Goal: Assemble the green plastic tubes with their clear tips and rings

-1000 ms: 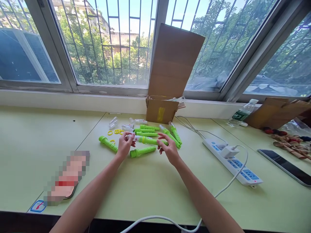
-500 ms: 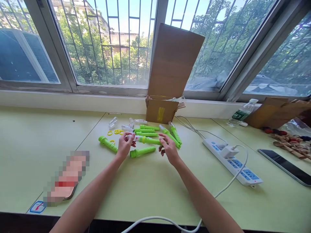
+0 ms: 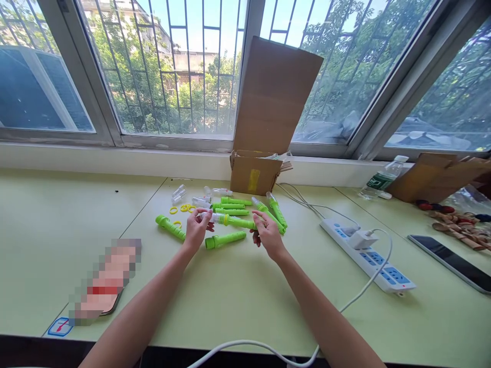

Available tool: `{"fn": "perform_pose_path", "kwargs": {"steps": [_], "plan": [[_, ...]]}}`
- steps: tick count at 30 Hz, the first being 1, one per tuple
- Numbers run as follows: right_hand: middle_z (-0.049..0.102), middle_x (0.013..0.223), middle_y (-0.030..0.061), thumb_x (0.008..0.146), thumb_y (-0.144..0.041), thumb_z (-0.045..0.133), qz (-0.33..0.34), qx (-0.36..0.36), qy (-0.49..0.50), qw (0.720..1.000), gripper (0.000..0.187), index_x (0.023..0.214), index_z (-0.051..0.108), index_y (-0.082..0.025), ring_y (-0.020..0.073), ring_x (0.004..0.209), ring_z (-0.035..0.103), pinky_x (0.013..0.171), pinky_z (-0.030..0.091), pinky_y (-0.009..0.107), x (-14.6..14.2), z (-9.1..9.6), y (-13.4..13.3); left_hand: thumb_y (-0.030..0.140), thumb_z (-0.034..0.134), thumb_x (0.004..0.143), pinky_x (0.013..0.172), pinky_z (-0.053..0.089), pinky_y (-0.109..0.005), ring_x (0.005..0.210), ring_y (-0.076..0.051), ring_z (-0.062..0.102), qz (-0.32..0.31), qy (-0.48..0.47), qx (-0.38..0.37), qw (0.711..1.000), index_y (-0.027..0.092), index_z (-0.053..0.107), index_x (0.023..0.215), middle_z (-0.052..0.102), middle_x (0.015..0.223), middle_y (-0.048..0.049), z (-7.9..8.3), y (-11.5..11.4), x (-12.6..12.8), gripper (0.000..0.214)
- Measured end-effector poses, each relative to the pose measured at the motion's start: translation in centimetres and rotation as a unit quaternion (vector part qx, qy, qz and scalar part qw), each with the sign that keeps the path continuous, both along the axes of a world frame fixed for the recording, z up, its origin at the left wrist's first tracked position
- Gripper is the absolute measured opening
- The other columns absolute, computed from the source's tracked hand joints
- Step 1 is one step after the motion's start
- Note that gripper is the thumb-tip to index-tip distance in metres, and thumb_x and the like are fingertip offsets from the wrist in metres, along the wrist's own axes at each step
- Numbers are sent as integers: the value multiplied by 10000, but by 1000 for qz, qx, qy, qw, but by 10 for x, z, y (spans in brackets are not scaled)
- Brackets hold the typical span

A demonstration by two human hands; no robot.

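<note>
Between my two hands lies a green plastic tube (image 3: 241, 223) with a yellow ring and a clear cap (image 3: 215, 218) at its left end. My left hand (image 3: 198, 230) pinches the clear cap. Fingers of my right hand (image 3: 266, 232) close round the tube's right end. Just below it rests a loose green tube (image 3: 225, 240), and another green tube (image 3: 171, 227) lies left of my left hand. Several more green tubes (image 3: 230, 206) sit behind, two of them with clear caps. Yellow rings (image 3: 174, 210) and loose clear caps (image 3: 179, 193) lie at the back left.
An open cardboard box (image 3: 253, 174) stands at the window. To the right are a white power strip (image 3: 368, 255) with cables, a water bottle (image 3: 383, 178) and a dark phone (image 3: 450, 261). A blurred, phone-shaped thing (image 3: 107, 281) lies front left.
My right hand has shifted slightly and its fingers have closed more round the tube's right end. The left hand stays almost still on the clear cap.
</note>
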State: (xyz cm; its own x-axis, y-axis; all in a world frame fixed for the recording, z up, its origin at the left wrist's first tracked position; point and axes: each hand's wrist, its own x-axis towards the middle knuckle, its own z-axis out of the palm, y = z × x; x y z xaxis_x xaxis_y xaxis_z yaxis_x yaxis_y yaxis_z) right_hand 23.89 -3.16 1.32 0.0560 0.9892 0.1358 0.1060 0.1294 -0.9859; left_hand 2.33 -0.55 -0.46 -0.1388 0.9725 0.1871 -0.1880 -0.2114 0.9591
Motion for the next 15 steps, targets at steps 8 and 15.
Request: {"fn": "perform_pose_path", "kwargs": {"steps": [8,15], "plan": [[494,954,-6,700,-382,656,46,30,60,997,539,1189,458,-273,87,555,562,364,433,200,1,3,-5,486,672,694,447,538,-265,471,-123,593,9,-15,-10,1000,146,522,896,567,579,31,0,2,-1,422],[512,598,-50,767,-563,558,-1,30,8,1000,550,1156,518,-176,65,338,419,290,306,189,1,0,2,481,670,702,455,543,-274,472,-128,594,-4,-7,-6,1000,148,519,901,578,560,27,0,1,0,416]]}}
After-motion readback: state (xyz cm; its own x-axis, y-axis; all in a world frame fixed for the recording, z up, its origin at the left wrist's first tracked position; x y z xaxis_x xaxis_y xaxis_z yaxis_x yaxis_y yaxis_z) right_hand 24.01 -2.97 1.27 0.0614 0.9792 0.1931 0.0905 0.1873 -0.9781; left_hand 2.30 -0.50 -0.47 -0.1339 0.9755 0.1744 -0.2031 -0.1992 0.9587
